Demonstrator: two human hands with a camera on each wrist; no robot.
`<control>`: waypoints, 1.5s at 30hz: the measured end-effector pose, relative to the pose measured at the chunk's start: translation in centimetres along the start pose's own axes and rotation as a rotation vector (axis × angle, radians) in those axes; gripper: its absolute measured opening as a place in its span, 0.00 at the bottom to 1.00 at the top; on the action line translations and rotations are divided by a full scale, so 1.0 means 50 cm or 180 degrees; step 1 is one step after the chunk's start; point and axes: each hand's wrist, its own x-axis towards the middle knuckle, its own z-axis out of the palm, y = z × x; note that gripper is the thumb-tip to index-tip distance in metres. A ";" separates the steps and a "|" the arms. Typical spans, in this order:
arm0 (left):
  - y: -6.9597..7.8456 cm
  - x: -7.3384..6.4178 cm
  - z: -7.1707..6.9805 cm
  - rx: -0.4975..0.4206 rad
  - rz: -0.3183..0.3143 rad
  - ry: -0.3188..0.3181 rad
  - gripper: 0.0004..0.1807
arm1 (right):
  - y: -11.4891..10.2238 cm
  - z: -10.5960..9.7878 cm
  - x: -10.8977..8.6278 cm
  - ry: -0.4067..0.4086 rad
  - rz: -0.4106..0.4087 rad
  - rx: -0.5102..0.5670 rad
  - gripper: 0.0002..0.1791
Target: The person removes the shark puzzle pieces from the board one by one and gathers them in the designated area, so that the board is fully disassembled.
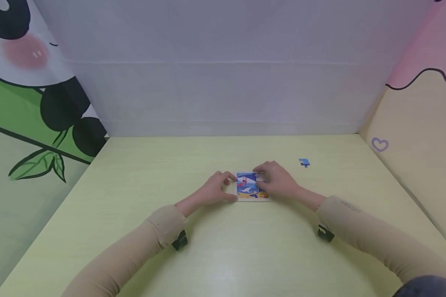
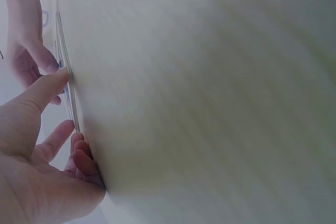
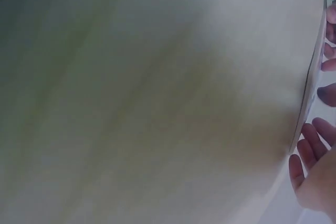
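A small jigsaw puzzle [image 1: 247,187] with a blue sea picture in a pale tray lies flat on the table. My left hand [image 1: 219,187] holds the tray's left side, thumb at the near corner and a fingertip at the far one. Over the right half of the picture, my right hand [image 1: 280,179] bends its thumb and index finger around a jigsaw piece [image 1: 260,177], which the fingers largely cover. From the left wrist view, the left thumb [image 2: 58,80] meets the thin tray edge [image 2: 74,103]. The right wrist view shows the right fingers [image 3: 312,140] beside the tray edge [image 3: 304,103].
One loose blue jigsaw piece [image 1: 304,162] lies on the table beyond the right hand. The pale wood-look table [image 1: 171,165] ends at a grey wall [image 1: 223,82] behind. Printed panels stand to the left and right.
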 end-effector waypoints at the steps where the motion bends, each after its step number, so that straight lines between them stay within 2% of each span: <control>1: 0.000 0.000 0.000 0.0006 0.0000 0.0003 0.31 | -0.001 0.001 0.001 0.0001 -0.0028 -0.0020 0.23; 5: -0.001 0.004 -0.002 0.0050 -0.0006 0.0022 0.31 | -0.005 0.000 0.009 -0.0056 -0.0070 -0.0025 0.23; 16: 0.003 0.004 -0.011 0.0096 -0.0024 0.0028 0.32 | -0.023 -0.017 0.027 -0.0380 0.0053 0.0106 0.23; 28: -0.001 0.005 -0.011 0.0189 -0.0012 -0.0053 0.39 | -0.031 -0.030 0.042 -0.0554 0.0248 0.0274 0.23; 34: -0.001 0.007 -0.007 0.0155 -0.0050 -0.0086 0.39 | -0.026 -0.030 0.044 -0.0499 0.0204 0.0275 0.20; 39: 0.002 0.006 -0.006 0.0161 -0.0064 -0.0100 0.39 | -0.020 -0.023 0.044 -0.0342 0.0129 0.0225 0.18; 45: 0.002 0.006 -0.006 0.0156 -0.0054 -0.0121 0.39 | -0.016 -0.010 0.038 -0.0063 0.0052 -0.0053 0.17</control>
